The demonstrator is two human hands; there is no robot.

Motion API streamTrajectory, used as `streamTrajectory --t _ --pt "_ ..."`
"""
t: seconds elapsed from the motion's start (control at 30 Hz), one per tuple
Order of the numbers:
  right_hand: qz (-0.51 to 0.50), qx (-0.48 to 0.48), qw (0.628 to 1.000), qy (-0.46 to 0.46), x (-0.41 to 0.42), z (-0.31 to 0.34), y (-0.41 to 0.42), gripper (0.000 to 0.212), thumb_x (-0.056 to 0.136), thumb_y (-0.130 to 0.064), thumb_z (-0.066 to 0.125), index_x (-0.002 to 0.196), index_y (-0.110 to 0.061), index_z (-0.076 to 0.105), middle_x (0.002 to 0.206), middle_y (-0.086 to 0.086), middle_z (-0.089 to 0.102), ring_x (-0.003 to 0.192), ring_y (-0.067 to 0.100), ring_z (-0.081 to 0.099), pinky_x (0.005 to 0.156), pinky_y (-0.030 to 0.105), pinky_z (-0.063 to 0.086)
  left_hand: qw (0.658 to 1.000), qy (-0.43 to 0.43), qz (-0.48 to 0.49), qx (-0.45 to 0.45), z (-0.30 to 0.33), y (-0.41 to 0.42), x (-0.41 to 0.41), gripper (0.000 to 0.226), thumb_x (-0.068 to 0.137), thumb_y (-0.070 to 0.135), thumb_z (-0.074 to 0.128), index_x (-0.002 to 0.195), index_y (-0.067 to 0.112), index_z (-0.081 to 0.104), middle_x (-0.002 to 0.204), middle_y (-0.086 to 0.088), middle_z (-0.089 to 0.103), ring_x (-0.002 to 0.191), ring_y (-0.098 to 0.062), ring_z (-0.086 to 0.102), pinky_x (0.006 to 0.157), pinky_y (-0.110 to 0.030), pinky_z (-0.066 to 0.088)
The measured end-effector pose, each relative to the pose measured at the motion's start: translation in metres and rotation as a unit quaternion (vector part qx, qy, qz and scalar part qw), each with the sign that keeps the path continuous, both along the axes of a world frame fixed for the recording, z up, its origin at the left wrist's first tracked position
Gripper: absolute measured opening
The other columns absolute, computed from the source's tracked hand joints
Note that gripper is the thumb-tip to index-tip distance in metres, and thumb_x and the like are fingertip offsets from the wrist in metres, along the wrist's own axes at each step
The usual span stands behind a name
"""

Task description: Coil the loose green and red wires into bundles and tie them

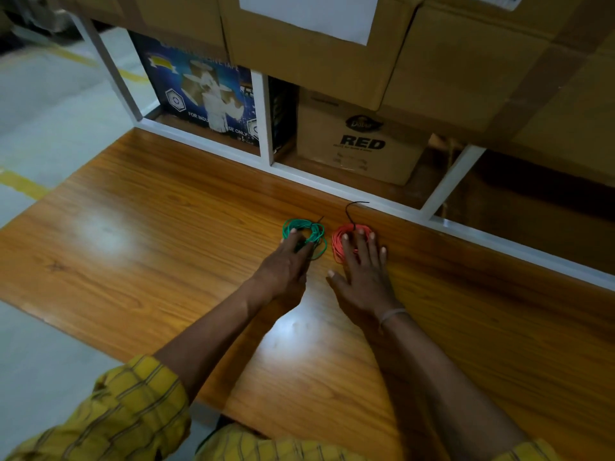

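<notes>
Two small wire coils lie side by side on the wooden table (pixel 139 227), near its far edge. The green coil (pixel 317 232) is on the left, with a thin dark tie end sticking up from it. The red coil (pixel 337 244) is on the right, and a black tie (pixel 350 211) curls up from its top. My left hand (pixel 286 264) rests on the green coil, its fingers over the near part of the loops. My right hand (pixel 362 271) lies flat, fingers spread, across the red coil. Neither hand lifts its coil.
A white metal shelf frame (pixel 266 118) runs along the table's far edge. A blue tape carton (pixel 199 91) and a brown "RED" carton (pixel 362 141) stand behind it, with large cardboard boxes (pixel 449 71) above. Grey floor with yellow lines lies to the left.
</notes>
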State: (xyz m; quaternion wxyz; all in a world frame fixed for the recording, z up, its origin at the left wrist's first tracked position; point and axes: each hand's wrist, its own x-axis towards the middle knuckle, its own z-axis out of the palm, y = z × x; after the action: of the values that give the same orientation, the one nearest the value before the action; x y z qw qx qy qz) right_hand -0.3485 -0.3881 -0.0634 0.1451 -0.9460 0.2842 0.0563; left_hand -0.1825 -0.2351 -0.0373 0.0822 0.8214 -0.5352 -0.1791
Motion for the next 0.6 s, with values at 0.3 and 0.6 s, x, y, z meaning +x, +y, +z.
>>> streamTrajectory --t 0.3,0.6 --pt "-0.02 0.053 0.997 0.054 0.002 0.036 0.006 0.087 0.103 -0.073 0.026 0.164 -0.035 -0.022 0.168 0.001 -0.038 0.153 0.031 -0.037 0.125 0.06 -0.019 0.998 0.021 -0.033 0.049 0.013 0.003 0.007 0.083 0.107 0.033 0.057 0.171 0.018 0.007 0.177 -0.015 0.0 0.163 -0.044 -0.007 0.133 -0.057 0.004" --pt "-0.082 0.028 0.996 0.035 -0.005 0.056 0.032 0.085 0.102 -0.074 0.023 0.163 -0.036 -0.021 0.165 0.0 -0.042 0.152 0.032 -0.039 0.125 0.061 -0.019 0.997 0.005 -0.079 -0.002 0.026 0.025 0.024 0.088 0.107 0.032 0.058 0.171 0.017 -0.001 0.178 -0.011 -0.013 0.164 -0.034 -0.016 0.13 -0.045 -0.009"
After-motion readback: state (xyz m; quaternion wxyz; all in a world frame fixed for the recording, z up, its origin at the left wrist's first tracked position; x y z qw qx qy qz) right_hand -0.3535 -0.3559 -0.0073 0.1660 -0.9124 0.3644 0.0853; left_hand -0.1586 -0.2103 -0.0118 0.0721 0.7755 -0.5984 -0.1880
